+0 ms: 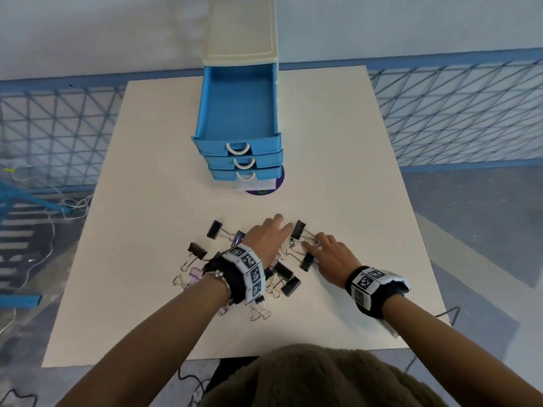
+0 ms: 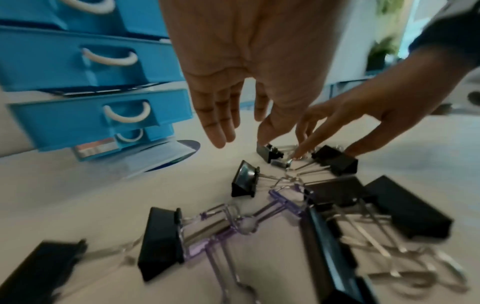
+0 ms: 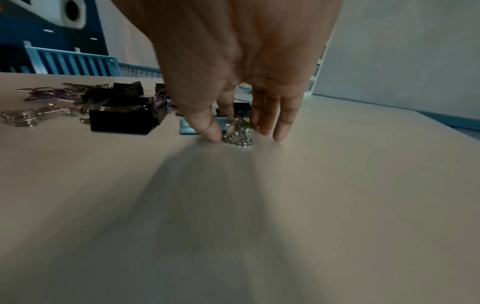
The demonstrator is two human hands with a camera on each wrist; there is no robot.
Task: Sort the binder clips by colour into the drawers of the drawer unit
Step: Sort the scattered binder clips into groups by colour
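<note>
The blue drawer unit point(image 1: 241, 33) with a cream top stands at the table's far middle. Its top drawer point(image 1: 238, 110) is pulled out and looks bare inside. Black binder clips point(image 1: 197, 250) and clear purple ones point(image 1: 195, 273) lie in a loose pile near the front. My left hand point(image 1: 271, 230) hovers over the pile with straight fingers, its thumb close to a black clip point(image 2: 267, 152). My right hand point(image 1: 318, 246) reaches in from the right. Its fingertips point(image 3: 214, 132) touch the silver wire handles point(image 3: 237, 136) of a black clip point(image 1: 299, 229); another black clip point(image 1: 307, 261) lies beside its thumb.
A purple disc point(image 1: 264, 189) and a white label peek out under the unit's front. The two lower drawer fronts point(image 1: 244, 163) show below the open one. A blue mesh fence point(image 1: 455, 113) runs behind the white table point(image 1: 147, 171). Cables lie on the floor at left.
</note>
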